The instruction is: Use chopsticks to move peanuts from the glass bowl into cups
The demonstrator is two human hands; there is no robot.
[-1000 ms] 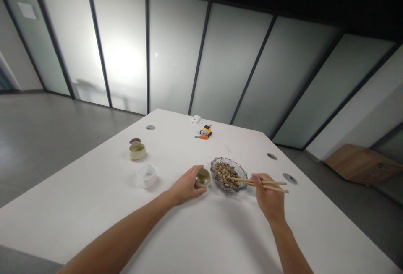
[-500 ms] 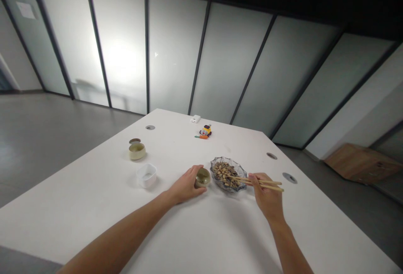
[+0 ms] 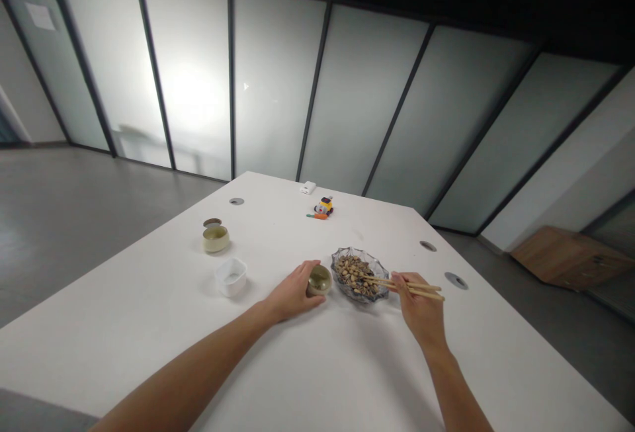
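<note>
My left hand (image 3: 294,293) curls around a small olive-green bowl (image 3: 320,280) on the white table (image 3: 149,326). Just right of that bowl stands a glass dish (image 3: 380,268) filled with pistachios (image 3: 353,269). My right hand (image 3: 421,309) grips a pair of wooden chopsticks (image 3: 414,288), whose tips reach left into the nuts. I cannot tell whether a nut is pinched between the tips.
A second olive bowl (image 3: 216,238) with its lid behind it and a white plastic tub (image 3: 231,276) sit to the left. A small toy car (image 3: 324,206) and a white box (image 3: 308,187) lie near the far edge. Round cable holes dot the tabletop.
My right hand and the chopsticks have shifted slightly left, their tips going deeper into the dish of nuts. My left hand has stayed on the small bowl.
</note>
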